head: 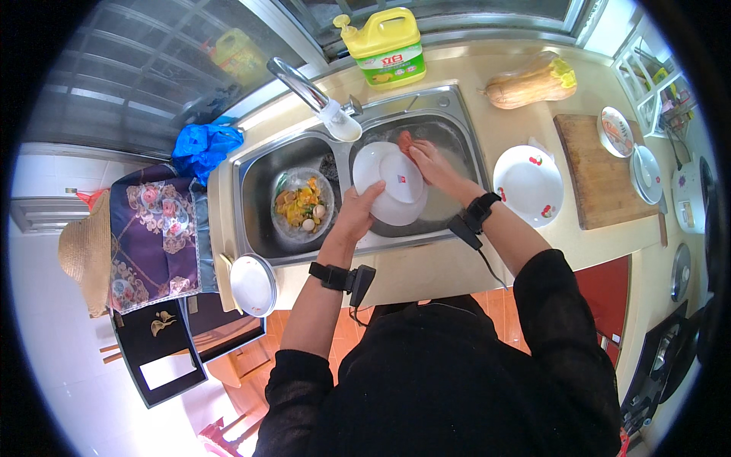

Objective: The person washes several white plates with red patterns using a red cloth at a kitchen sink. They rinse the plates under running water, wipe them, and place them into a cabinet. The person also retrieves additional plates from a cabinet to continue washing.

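Over the right basin of a steel double sink [475, 137], my left hand [360, 210] grips the near left rim of a white plate [394, 212]. Its underside faces up and bears a small printed mark. My right hand [432, 161] presses a reddish cloth [405, 141] against the plate's far right edge. Murky, sudsy water [451, 200] lies in the basin beneath. In the left basin sits a clear bowl [280, 228] of vegetable scraps and eggshells [302, 208]. The chrome faucet [297, 83] has its spout end above the divider.
A yellow dish-soap jug [388, 48] stands behind the sink. Rightward are a butternut squash [531, 83], a cherry-patterned plate [528, 185], a wooden cutting board [599, 188] with bowls [615, 132], and a knife [662, 225]. Stacked white dishes [251, 285] sit at the counter's left front edge.
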`<state>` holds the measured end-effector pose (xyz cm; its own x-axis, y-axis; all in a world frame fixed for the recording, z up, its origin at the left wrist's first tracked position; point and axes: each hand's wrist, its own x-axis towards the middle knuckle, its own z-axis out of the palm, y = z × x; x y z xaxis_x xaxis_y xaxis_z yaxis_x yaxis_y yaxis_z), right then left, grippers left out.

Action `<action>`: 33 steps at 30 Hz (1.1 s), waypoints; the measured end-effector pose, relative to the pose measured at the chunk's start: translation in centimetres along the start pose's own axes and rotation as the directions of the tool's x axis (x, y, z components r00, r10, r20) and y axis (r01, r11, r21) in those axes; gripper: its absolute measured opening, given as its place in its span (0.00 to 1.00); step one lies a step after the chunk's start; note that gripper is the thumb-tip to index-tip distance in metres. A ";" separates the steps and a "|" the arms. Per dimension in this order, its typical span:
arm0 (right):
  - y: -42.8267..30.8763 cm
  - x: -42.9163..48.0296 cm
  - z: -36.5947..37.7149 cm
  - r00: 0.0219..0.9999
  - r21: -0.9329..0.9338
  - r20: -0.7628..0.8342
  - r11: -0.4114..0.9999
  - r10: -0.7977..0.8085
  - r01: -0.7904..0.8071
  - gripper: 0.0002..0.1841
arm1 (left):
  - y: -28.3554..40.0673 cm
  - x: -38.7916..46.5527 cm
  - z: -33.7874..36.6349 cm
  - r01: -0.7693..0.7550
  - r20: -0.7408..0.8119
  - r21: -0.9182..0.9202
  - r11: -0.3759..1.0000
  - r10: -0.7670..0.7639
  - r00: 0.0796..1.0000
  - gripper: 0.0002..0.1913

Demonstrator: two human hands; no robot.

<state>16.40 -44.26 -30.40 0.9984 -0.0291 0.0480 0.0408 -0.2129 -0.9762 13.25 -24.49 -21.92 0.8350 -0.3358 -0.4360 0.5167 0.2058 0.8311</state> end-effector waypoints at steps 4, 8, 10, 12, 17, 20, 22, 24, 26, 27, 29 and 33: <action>-3.7 0.8 0.6 0.935 -0.332 0.132 0.874 -0.330 0.355 0.18 | -0.8 0.7 -0.4 0.067 0.038 0.168 0.984 -0.074 0.997 0.18; -6.9 -1.1 1.8 0.862 -0.307 0.189 0.806 -0.470 0.506 0.16 | -2.0 1.6 -0.7 -0.027 0.027 0.065 0.998 0.025 0.999 0.16; -7.5 -2.2 2.1 0.871 -0.346 0.220 0.800 -0.439 0.490 0.16 | -2.2 1.8 -0.9 -0.031 -0.008 0.044 0.999 0.031 0.999 0.17; -7.4 -2.4 2.4 0.870 -0.367 0.206 0.789 -0.448 0.493 0.16 | -2.1 1.7 -1.1 -0.031 0.013 0.039 0.999 0.031 0.999 0.18; -4.8 0.0 1.8 0.947 -0.402 0.034 0.863 -0.319 0.305 0.17 | -1.8 0.5 -0.5 0.034 0.041 0.089 0.995 -0.038 0.998 0.18; -3.0 -0.2 0.7 0.998 -0.263 0.001 0.963 0.055 -0.053 0.21 | -1.5 0.1 0.0 -0.052 0.023 -0.037 0.998 0.053 0.998 0.19; -2.1 -1.7 1.0 0.993 -0.077 -0.017 0.990 0.115 -0.116 0.21 | -1.4 0.1 0.1 -0.108 -0.010 -0.033 0.994 0.108 0.994 0.19; -1.8 -3.7 2.2 0.990 -0.058 -0.111 0.994 0.084 -0.091 0.20 | -1.5 0.4 0.1 -0.154 -0.044 -0.036 0.987 0.153 0.987 0.19; -2.2 -5.1 4.1 0.971 -0.205 -0.239 0.978 -0.019 -0.031 0.20 | -2.0 0.7 0.2 -0.185 -0.088 -0.035 0.982 0.181 0.980 0.19; -2.5 -5.7 4.7 0.968 -0.219 -0.231 0.974 -0.101 0.049 0.21 | -2.3 1.0 0.2 -0.200 -0.109 -0.017 0.980 0.197 0.974 0.19; -3.5 -6.7 5.3 0.979 -0.225 -0.175 0.972 -0.104 0.063 0.23 | -2.7 1.7 0.3 -0.221 -0.136 -0.005 0.975 0.218 0.966 0.18; -5.4 -8.1 5.4 0.965 -0.302 -0.067 0.927 -0.252 0.221 0.21 | -2.8 3.1 -0.3 -0.237 -0.193 -0.037 0.971 0.226 0.955 0.19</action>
<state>8.28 -37.63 -26.61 0.9510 -0.0399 0.3067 0.2471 -0.4985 -0.8309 14.41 -25.79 -25.72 0.9506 -0.0964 -0.2950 0.3103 0.3135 0.8975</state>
